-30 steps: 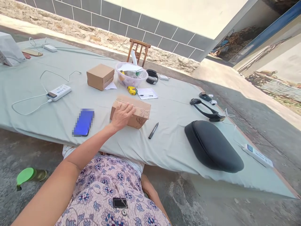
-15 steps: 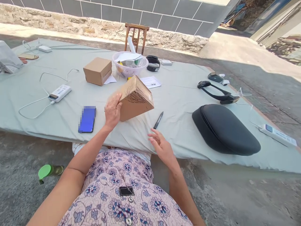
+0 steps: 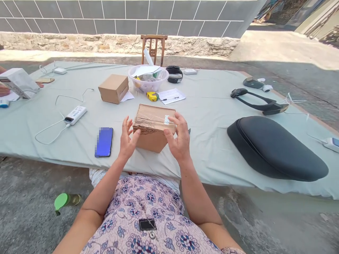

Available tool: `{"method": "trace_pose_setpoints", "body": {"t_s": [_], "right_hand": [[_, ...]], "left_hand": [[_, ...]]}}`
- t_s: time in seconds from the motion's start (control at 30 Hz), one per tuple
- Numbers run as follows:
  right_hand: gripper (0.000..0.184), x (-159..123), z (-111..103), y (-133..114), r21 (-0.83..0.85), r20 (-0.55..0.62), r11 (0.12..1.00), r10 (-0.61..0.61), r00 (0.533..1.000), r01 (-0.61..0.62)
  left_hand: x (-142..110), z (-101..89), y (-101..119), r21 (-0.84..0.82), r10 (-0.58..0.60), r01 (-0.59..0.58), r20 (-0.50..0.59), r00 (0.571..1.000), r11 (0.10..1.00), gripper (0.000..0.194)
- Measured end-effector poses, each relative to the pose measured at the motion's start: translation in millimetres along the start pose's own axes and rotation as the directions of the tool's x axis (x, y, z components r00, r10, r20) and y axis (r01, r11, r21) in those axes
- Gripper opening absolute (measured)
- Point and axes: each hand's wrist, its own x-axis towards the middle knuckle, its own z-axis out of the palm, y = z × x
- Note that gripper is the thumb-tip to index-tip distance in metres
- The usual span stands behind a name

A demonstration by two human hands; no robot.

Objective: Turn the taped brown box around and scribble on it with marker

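A brown cardboard box (image 3: pixel 150 139) sits on the table in front of me, with dark scribbled lines along its near top edge and a blue-and-white patterned patch on top. My left hand (image 3: pixel 127 139) is at its left side, fingers spread and thumb by the near edge. At the right side is my right hand (image 3: pixel 180 137), its fingers parted, fingertips over the patch and thumb against the near face. Behind my right hand the tip of a dark pen (image 3: pixel 189 131) peeks out; the rest is hidden.
A phone (image 3: pixel 104 142) and a white power bank (image 3: pixel 76 115) lie left. Beyond are another box (image 3: pixel 113 88), a pink basin (image 3: pixel 148 85), a yellow tape measure (image 3: pixel 152 96) and paper (image 3: pixel 172 96). A black case (image 3: pixel 275 148) and headset (image 3: pixel 254 102) are right. Someone's hand (image 3: pixel 4 90) shows far left.
The box, tilted up in my left hand before, now rests on the table, turned. My left hand has loosened from it. My right hand has moved up from the pen to the box.
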Motion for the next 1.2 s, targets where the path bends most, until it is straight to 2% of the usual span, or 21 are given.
{"method": "trace_pose_setpoints", "body": {"t_s": [0.07, 0.13, 0.27, 0.43, 0.63, 0.7, 0.83, 1.03, 1.2], "right_hand": [[0.042, -0.4, 4.8, -1.5, -0.018, -0.028, 0.999, -0.028, 0.999, 0.028], [0.043, -1.4, 9.1, -2.7, -0.035, -0.059, 0.999, -0.039, 0.997, 0.037], [0.043, -3.2, 17.4, -5.4, -0.053, -0.108, 0.999, 0.005, 0.994, -0.011], [0.039, -4.3, 24.0, -4.3, -0.033, -0.147, 0.998, 0.053, 0.988, -0.059], [0.041, -4.4, 25.9, 2.3, -0.017, -0.135, 0.999, 0.047, 0.99, -0.05], [0.042, -5.4, 24.7, 5.3, -0.008, -0.135, 1.0, 0.023, 0.991, -0.024], [0.039, -8.0, 18.5, 10.6, 0.016, -0.062, 0.999, -0.027, 0.998, 0.028], [0.039, -6.5, 12.2, 14.5, 0.017, -0.02, 0.998, -0.058, 0.998, 0.058], [0.044, -8.4, 11.1, 23.6, 0.087, 0.023, 0.993, -0.079, 0.997, 0.076]], "left_hand": [[5.0, -0.7, 15.0, 0.107, 0.084, -0.08, -0.037, 0.996, 0.991, 0.077], [9.6, 2.6, 28.0, 0.216, 0.145, -0.133, -0.039, 0.989, 0.967, 0.076], [12.8, 18.2, 38.3, 0.321, 0.15, -0.145, 0.008, 0.989, 0.936, 0.059], [9.4, 32.2, 32.6, 0.335, 0.154, -0.124, -0.063, 0.986, 0.934, 0.05], [11.4, 31.3, 26.9, 0.345, 0.163, -0.121, -0.095, 0.982, 0.931, 0.047], [11.8, 28.2, 23.4, 0.369, 0.192, -0.151, -0.077, 0.978, 0.917, 0.047], [11.8, 21.1, 15.2, 0.404, 0.265, -0.241, -0.004, 0.964, 0.882, 0.044], [12.5, 18.0, 12.9, 0.388, 0.26, -0.246, 0.016, 0.966, 0.888, 0.039], [12.2, 16.2, 6.4, 0.358, 0.316, -0.307, 0.035, 0.948, 0.882, 0.043]]}}
